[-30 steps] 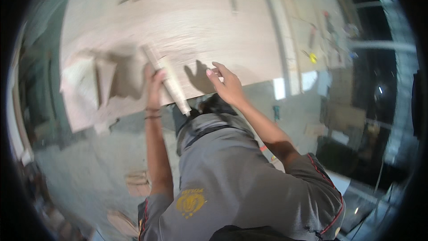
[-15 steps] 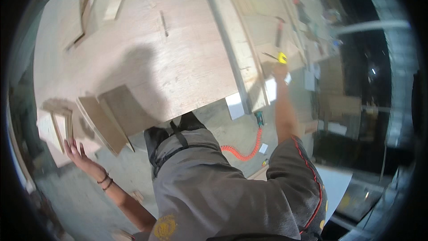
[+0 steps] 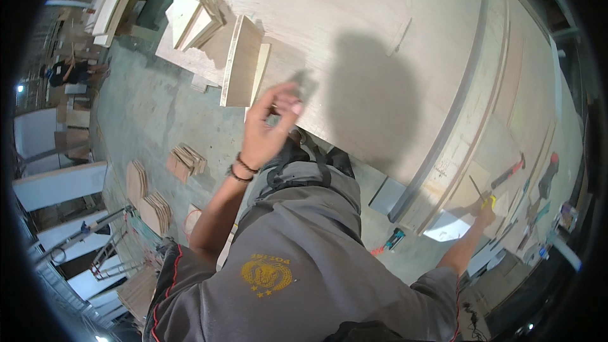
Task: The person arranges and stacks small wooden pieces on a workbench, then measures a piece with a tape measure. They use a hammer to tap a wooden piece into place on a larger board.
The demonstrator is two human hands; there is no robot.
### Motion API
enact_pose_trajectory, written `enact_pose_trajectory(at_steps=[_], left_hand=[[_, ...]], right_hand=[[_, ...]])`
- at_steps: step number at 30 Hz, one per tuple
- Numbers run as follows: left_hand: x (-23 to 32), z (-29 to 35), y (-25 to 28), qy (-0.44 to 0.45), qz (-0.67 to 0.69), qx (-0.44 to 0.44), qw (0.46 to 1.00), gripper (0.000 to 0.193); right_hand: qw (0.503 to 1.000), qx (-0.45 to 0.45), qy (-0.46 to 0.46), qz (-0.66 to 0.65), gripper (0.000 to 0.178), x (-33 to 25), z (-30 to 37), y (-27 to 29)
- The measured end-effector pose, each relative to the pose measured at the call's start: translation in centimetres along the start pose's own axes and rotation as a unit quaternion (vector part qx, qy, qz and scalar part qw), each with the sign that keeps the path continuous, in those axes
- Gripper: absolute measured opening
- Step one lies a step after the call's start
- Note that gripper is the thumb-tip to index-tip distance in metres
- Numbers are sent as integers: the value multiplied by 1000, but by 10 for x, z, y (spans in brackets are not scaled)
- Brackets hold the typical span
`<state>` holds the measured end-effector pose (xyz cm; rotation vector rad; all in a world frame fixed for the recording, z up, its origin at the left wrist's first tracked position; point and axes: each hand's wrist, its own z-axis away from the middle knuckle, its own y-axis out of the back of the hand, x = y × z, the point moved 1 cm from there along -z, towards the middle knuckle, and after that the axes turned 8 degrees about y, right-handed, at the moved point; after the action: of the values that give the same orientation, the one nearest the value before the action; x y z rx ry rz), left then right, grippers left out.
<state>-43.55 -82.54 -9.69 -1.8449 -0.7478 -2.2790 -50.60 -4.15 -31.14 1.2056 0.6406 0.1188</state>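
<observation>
My left hand (image 3: 269, 128) is raised over the near edge of the plywood sheet (image 3: 304, 31). Its fingers are loosely bent, slightly blurred, with nothing visible in them. Just beyond it stands an upright plywood piece (image 3: 244, 63), a narrower strip (image 3: 260, 73) beside it. A stack of angled plywood pieces (image 3: 195, 18) lies farther left. Far to the right, my right hand (image 3: 484, 216) is closed around a yellow tape measure (image 3: 488, 202). By it is a thin dark stick (image 3: 475, 185); I cannot tell whether the hand holds it.
A long timber beam (image 3: 457, 163) runs along the sheet's right side. Beyond it lie a hammer (image 3: 507, 173) and a red-and-black-handled tool (image 3: 548, 177). A green power tool (image 3: 395, 239) is below the bench. Cut wood stacks (image 3: 156, 213) rest on the floor; another person (image 3: 69, 73) is far left.
The view has swung left. My left hand has come away from the stack of plywood pieces and moved right, past the upright piece. My right hand stays at the tape measure.
</observation>
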Motion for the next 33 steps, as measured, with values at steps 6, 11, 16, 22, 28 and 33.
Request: enact_pose_trajectory(at_steps=[6,11,16,22,28,33], left_hand=[[6,15,-66,125,26,-139,982,34],[-15,15,-118,208,120,-252,937,47],[-25,22,-121,302,92,-262,912,47],[-40,30,-86,346,210,-165,899,39],[-70,39,-58,356,297,-217,859,26],[-78,26,-17,349,294,-211,864,19]], right_hand=[[844,-176,129,-489,50,-102,110,28],[733,-470,198,-450,49,-194,292,-20],[697,-548,352,-301,56,-261,430,-53],[649,-476,556,-206,48,-289,493,-48],[573,-582,573,-71,41,-301,499,-65],[511,-643,571,-13,43,-324,519,-60]])
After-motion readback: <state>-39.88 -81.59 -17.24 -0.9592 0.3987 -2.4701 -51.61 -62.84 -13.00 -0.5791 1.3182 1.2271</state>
